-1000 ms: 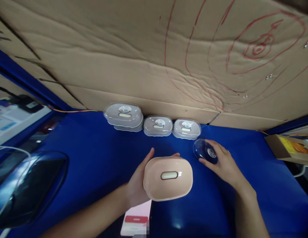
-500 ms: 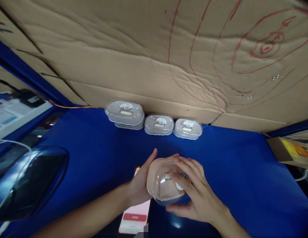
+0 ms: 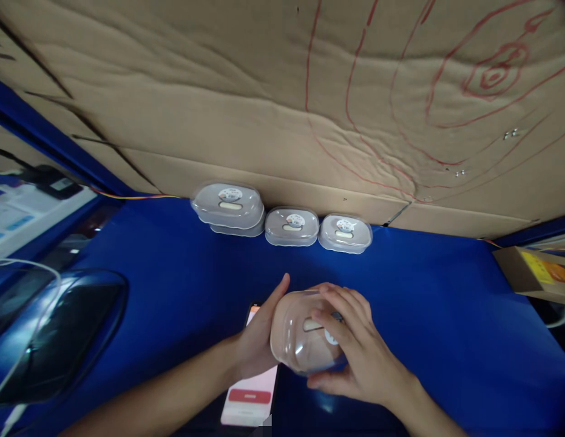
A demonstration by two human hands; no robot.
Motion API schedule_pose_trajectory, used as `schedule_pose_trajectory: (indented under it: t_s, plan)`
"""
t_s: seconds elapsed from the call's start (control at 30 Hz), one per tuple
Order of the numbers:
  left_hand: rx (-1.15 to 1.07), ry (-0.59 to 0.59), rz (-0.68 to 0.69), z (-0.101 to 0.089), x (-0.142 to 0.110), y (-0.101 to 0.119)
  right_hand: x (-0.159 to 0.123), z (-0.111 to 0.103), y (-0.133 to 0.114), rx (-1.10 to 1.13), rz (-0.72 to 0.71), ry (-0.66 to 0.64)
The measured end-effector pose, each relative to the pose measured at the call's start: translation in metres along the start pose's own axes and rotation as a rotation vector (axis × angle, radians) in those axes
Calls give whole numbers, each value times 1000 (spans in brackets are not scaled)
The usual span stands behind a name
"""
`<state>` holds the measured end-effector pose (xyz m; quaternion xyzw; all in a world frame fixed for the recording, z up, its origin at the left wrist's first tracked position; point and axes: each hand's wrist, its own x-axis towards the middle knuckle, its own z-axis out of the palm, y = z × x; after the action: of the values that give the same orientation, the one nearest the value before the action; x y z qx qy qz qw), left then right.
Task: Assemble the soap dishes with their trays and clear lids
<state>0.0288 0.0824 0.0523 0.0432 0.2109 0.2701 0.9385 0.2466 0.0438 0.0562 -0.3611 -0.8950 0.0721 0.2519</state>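
Note:
Above the blue table, both my hands hold a rounded food container with a peach-coloured rim and a clear domed lid (image 3: 295, 340). My left hand (image 3: 259, 347) grips its left side and reaches beneath it, thumb pointing up. Across the lid's right part, my right hand (image 3: 359, 346) spreads its fingers, with the thumb at the near edge. A pale oval tab (image 3: 312, 325) and a round white sticker (image 3: 332, 337), partly covered by fingers, show on the lid. Most of the lower body is hidden by the lid and hands.
Along the cardboard wall (image 3: 195, 91) stand similar lidded containers: a stack (image 3: 230, 209) and two single ones, a middle one (image 3: 291, 233) and a right one (image 3: 345, 240). A phone (image 3: 249, 403) lies under my left wrist. A dark device (image 3: 68, 334) with cables is at left, a cardboard box (image 3: 519, 270) at right.
The clear lid, offset towards me before, now sits more evenly over the container's rim. Both hands keep nearly the same places. The view has shifted slightly.

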Motion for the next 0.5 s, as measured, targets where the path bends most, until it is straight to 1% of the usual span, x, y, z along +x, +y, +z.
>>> schedule_pose_trajectory:
  t_s: [0.13,0.23,0.3,0.4,0.5]
  plan:
    - [20,-7,12,1,0,1,-1,1,-1,-3,1,-31]
    - [68,22,4,2,-1,2,-1,-3,-1,-16,14,-70]
    - [141,52,-7,3,-1,5,-1,-6,1,-13,19,-86]
    - [340,141,39,2,0,11,-1,-9,4,6,32,-104]
    - [625,289,190,1,3,15,-1,-12,8,48,91,-152]
